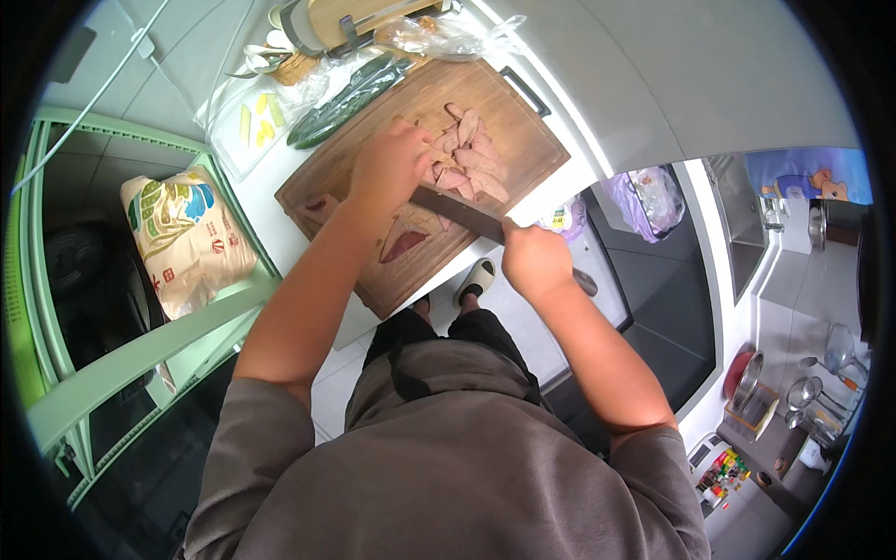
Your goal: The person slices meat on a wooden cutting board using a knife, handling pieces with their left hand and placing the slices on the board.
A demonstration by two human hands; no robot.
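My right hand [537, 260] grips the handle of a broad knife [458, 212], whose dark blade reaches left over the wooden cutting board [514, 126] towards my other hand. My left hand [400, 162] is over the board near the blade's far end, fingers bent down beside a heap of sliced meat [472, 150]; whether it holds a piece cannot be told. A larger reddish piece of meat [404, 245] lies on the near part of the board. Another piece [320, 207] sits at the board's left, partly behind my left forearm.
Beyond the board's left edge lie a wrapped cucumber [350, 101] and a clear tray [241, 150] with pale yellow pieces. A plastic bag [441, 36] is at the back. A printed sack [192, 238] rests on a green shelf rack [140, 357] at left. Purple bags [640, 203] are at right.
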